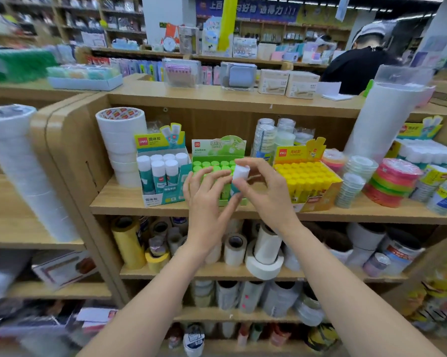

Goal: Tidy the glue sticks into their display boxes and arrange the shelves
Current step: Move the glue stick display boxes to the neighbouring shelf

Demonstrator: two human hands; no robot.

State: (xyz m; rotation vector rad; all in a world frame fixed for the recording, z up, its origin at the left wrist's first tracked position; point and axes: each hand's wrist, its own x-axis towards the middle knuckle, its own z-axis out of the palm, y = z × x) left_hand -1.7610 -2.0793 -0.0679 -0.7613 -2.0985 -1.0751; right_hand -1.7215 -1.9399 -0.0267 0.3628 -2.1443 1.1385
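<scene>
Evidently mid-sort: right hand (266, 194) pinches a white-capped glue stick (240, 173), left hand (207, 202) seemingly steadying its base; next, into the teal box (163, 198).

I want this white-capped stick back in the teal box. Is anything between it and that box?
Only your own left hand, which sits left of the stick, toward the teal box. No stock stands between them; the green box lies behind the stick, not across the path.
</scene>
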